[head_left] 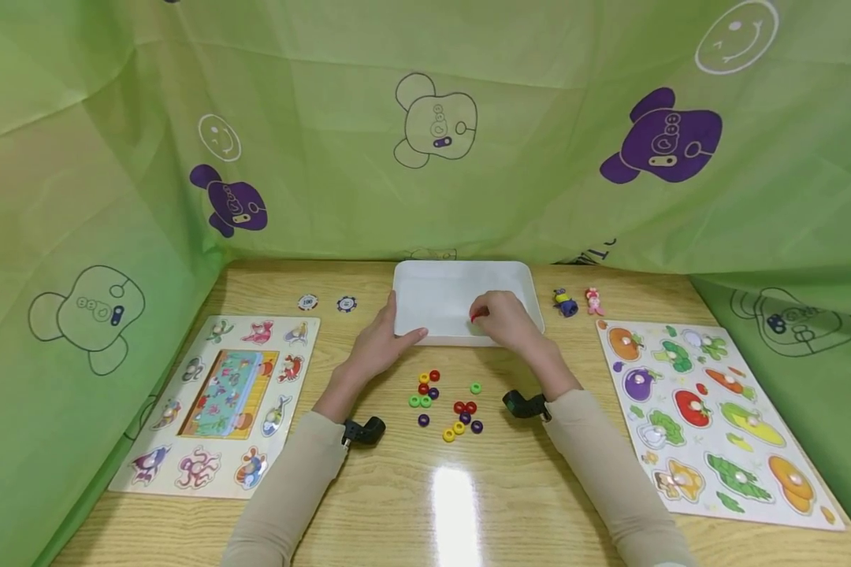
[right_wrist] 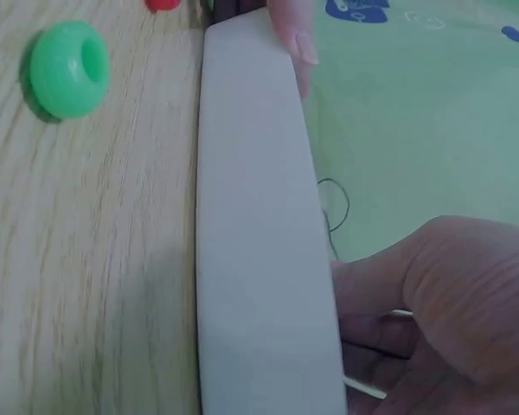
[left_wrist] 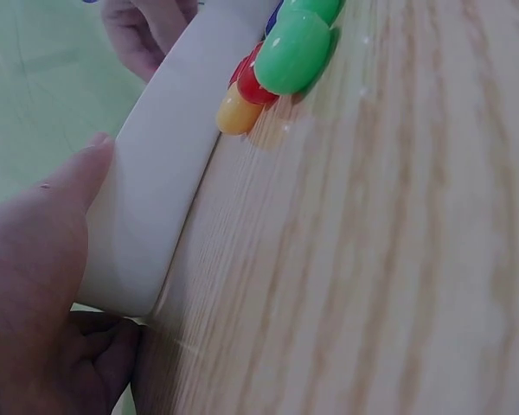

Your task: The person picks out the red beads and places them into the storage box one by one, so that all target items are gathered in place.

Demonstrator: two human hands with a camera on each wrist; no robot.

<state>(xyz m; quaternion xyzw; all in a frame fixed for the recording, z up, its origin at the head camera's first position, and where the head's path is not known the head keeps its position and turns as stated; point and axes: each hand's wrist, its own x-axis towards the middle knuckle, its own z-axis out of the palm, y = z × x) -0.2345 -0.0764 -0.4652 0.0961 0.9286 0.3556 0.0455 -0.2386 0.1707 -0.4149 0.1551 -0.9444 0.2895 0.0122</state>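
Observation:
A shallow white tray (head_left: 432, 305) lies at the back middle of the table. My left hand (head_left: 377, 345) grips its front left corner, the thumb (left_wrist: 91, 164) over the rim and the fingers outside the wall. Above the tray's right part, my right hand (head_left: 505, 316) pinches a small red ring (head_left: 477, 316), mostly hidden by the fingers. In the right wrist view the right hand (right_wrist: 441, 311) shows behind the tray wall (right_wrist: 259, 216), but the ring does not. Several coloured rings lie loose before the tray, among them a green ring (head_left: 476, 388) and a yellow ring (head_left: 449, 435).
A sea-animal puzzle board (head_left: 206, 465) lies at left, a vegetable puzzle board (head_left: 733, 409) at right. Two poker chips (head_left: 308, 302) sit left of the tray. A blue-yellow figurine (head_left: 565, 303) and a pink figurine (head_left: 593, 301) stand right of it. Green cloth (head_left: 312, 157) encloses the back and sides.

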